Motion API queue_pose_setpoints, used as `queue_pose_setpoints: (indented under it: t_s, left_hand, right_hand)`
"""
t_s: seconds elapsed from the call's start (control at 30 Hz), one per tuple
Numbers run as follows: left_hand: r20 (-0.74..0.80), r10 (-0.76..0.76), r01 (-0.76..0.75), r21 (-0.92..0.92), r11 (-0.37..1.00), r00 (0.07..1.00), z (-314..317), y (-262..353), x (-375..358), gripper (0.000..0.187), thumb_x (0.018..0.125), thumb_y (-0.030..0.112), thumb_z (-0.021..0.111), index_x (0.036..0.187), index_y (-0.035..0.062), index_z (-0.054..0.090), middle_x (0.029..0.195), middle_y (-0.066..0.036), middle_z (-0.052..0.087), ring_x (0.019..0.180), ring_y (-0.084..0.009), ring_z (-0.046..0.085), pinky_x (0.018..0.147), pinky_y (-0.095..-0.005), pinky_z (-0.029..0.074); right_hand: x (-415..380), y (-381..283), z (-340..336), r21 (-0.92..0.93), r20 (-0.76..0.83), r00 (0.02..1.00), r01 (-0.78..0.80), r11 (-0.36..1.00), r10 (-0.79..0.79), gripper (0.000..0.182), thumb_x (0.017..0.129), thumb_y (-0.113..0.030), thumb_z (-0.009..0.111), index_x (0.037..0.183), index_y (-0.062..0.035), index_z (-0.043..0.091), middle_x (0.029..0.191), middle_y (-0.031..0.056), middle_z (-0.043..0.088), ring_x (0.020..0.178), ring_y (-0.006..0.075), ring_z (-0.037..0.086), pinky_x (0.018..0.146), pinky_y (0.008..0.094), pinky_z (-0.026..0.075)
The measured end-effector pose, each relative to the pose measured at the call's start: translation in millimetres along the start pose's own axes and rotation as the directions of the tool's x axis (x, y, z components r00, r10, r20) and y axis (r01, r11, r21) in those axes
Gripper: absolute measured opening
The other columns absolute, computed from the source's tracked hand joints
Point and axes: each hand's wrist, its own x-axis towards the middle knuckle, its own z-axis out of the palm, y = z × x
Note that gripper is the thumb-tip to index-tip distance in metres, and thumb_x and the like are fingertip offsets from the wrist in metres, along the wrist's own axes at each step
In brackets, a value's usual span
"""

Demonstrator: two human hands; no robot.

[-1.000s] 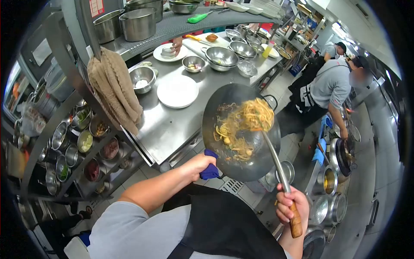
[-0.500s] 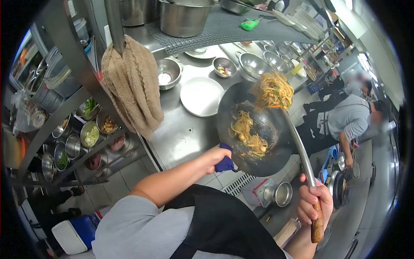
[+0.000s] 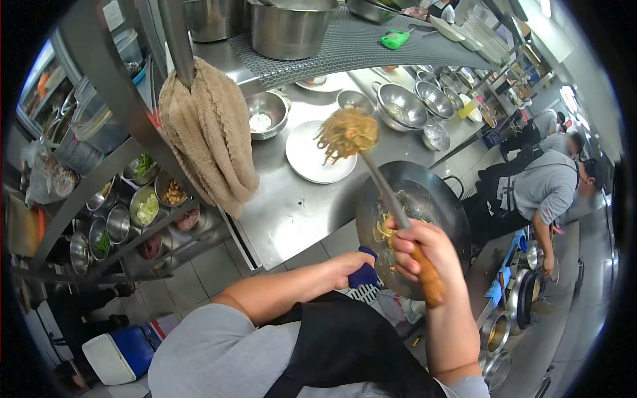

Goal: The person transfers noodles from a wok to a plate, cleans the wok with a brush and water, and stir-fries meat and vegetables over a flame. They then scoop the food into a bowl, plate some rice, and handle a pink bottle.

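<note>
Some noodles [image 3: 383,230] in wok [image 3: 434,196], more on utensil [image 3: 386,190]

A thick brown terry towel [image 3: 209,139] hangs from a metal post, beside a perforated metal shelf [image 3: 358,50]. The shelf bears 2 large cylindrical steel pots [image 3: 292,32] and a bright green plastic-handled utensil [image 3: 395,40]. On the rack at left, 1 round steel bowl [image 3: 144,206] contains pale green chopped pieces. A blue-and-white box [image 3: 135,348] stands at lower left. At right, a grey-shirted co-worker [image 3: 545,182] leans over cookware, 1 arm extended downward.
</note>
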Motion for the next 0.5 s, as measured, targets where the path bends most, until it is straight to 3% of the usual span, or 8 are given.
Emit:
queue_pose_setpoints:
  t_s: [0.2, 0.23, 0.27, 0.3, 0.37, 0.5]
  left_hand:
    - [-0.048, -0.002, 0.0, -0.054, 0.999, 0.999, -8, -25, 28, 0.014, 0.073, 0.006, 0.056, 0.086, 0.0072, 0.051, 0.066, -0.003, 0.053, 0.052, -0.0171, 0.057, 0.049, -0.0302, 0.051]
    - [-0.055, 0.006, -0.008, -0.043, 0.999, 0.998, -13, -33, 40, 0.007, 0.082, 0.008, 0.051, 0.088, 0.0067, 0.054, 0.069, -0.002, 0.057, 0.052, -0.0142, 0.058, 0.046, -0.0276, 0.05]
    - [-0.06, 0.012, -0.014, -0.034, 0.999, 0.998, -20, -42, 51, 0.012, 0.092, 0.01, 0.046, 0.091, 0.0061, 0.057, 0.072, -0.002, 0.062, 0.052, -0.0113, 0.059, 0.044, -0.025, 0.05]
    - [0.008, -0.017, 0.017, 0.005, 1.0, 1.0, -21, -36, 39, 0.011, 0.091, 0.008, 0.047, 0.094, 0.0046, 0.057, 0.076, -0.004, 0.064, 0.059, -0.012, 0.063, 0.051, -0.0246, 0.054]
    - [0.006, -0.018, 0.019, -0.034, 0.999, 1.0, -25, -42, 46, 0.011, 0.09, 0.008, 0.048, 0.095, 0.0041, 0.057, 0.076, -0.003, 0.064, 0.059, -0.012, 0.063, 0.051, -0.0243, 0.054]
    - [0.009, -0.029, 0.03, -0.04, 0.999, 1.0, -25, -38, 35, 0.012, 0.085, 0.008, 0.052, 0.095, 0.003, 0.057, 0.076, -0.004, 0.063, 0.059, -0.0119, 0.064, 0.052, -0.024, 0.054]
  right_hand:
    - [71, 35, -5, -0.325, -0.038, 0.999, 0.002, 0.946, -0.015, 0.022, 0.08, -0.004, 0.053, 0.1, 0.0062, 0.05, 0.062, 0.0066, 0.051, 0.04, 0.0158, 0.046, 0.039, 0.0263, 0.039]
    - [78, 40, -8, -0.353, -0.038, 0.998, 0.025, 0.935, -0.041, 0.021, 0.079, -0.004, 0.052, 0.098, 0.0058, 0.051, 0.062, 0.0063, 0.051, 0.04, 0.0157, 0.047, 0.039, 0.0265, 0.039]
    - [83, 44, -9, -0.381, -0.039, 0.997, 0.045, 0.923, -0.065, 0.02, 0.078, -0.003, 0.052, 0.096, 0.0054, 0.052, 0.062, 0.006, 0.051, 0.04, 0.0157, 0.048, 0.038, 0.0268, 0.04]
    - [83, 46, -9, -0.383, -0.038, 0.998, 0.04, 0.923, -0.059, 0.02, 0.078, -0.003, 0.052, 0.096, 0.0054, 0.052, 0.062, 0.006, 0.051, 0.04, 0.0157, 0.048, 0.038, 0.0268, 0.04]
    - [86, 48, -8, -0.603, -0.138, 0.984, 0.006, 0.797, -0.112, 0.019, 0.077, -0.003, 0.051, 0.094, 0.0045, 0.054, 0.061, 0.0056, 0.051, 0.04, 0.0155, 0.048, 0.038, 0.0272, 0.041]
    - [86, 48, -17, -0.679, -0.171, 0.968, 0.018, 0.734, -0.182, 0.015, 0.077, -0.004, 0.051, 0.089, 0.0044, 0.054, 0.061, 0.0063, 0.052, 0.039, 0.0164, 0.049, 0.038, 0.0287, 0.041]
